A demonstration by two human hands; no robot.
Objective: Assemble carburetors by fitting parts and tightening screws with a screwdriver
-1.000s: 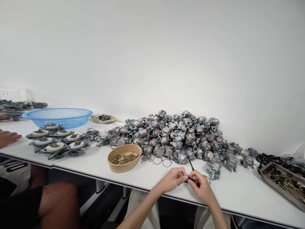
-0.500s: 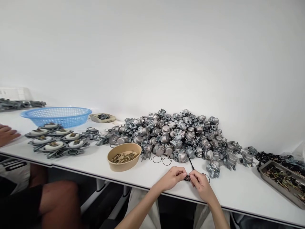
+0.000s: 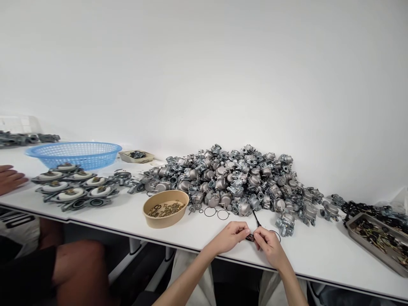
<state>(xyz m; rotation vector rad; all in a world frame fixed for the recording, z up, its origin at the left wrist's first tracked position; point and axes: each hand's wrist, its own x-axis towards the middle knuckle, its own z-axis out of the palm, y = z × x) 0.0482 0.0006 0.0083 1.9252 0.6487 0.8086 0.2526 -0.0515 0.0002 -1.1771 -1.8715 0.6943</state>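
Both hands are close together above the table's front edge. My left hand (image 3: pixel 232 237) is closed, pinching a small bundle of black rings (image 3: pixel 250 237). Beside it my right hand (image 3: pixel 268 245) is closed on a thin black tool (image 3: pixel 256 218) that points up toward the pile; its fingertips are also near the rings. A larger black ring (image 3: pixel 276 235) shows partly behind the right hand. Thin rings (image 3: pixel 210 211) lie flat on the table in front of a big heap of grey metal carburetors (image 3: pixel 223 180).
A tan oval bowl (image 3: pixel 165 208) holds small brass parts. Left of it are carburetor bodies with white floats (image 3: pixel 72 194), a blue basket (image 3: pixel 76 154) and a small tray (image 3: pixel 137 157). Another person's hand (image 3: pixel 11 179) rests far left. A metal tray (image 3: pixel 376 255) stands right.
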